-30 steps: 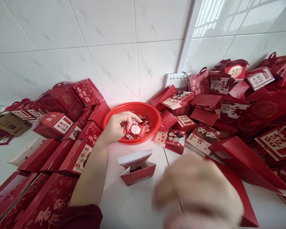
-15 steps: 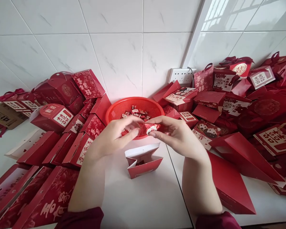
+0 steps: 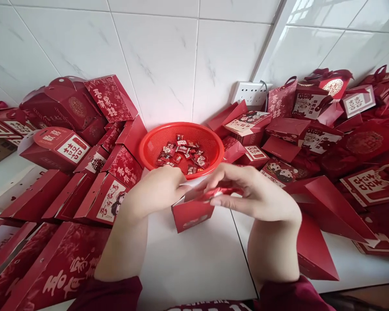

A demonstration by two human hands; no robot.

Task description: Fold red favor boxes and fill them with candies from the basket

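Observation:
A small red paper gift box (image 3: 192,216) with a white inside stands open-topped on the white table in front of me. My left hand (image 3: 160,188) is bent over its back left edge, thumb against the rim, and the other fingertips are hidden. At the box's right side, just above the opening, my right hand (image 3: 249,190) pinches a red-wrapped candy (image 3: 218,194); whether it is more than one piece I cannot tell. Behind both hands sits a red plastic basket (image 3: 145,151) with several wrapped candies (image 3: 181,149) at its bottom.
Rows of red gift boxes (image 3: 113,198) cover the left side. More boxes and bags (image 3: 327,142) are heaped at the right, with a large red box (image 3: 317,250) beside my right forearm. A white power strip (image 3: 250,93) rests against the tiled wall.
Both hands came down and nearer from in front of the basket to the gift box. The candy in my right hand moved with it. My left hand now touches the box.

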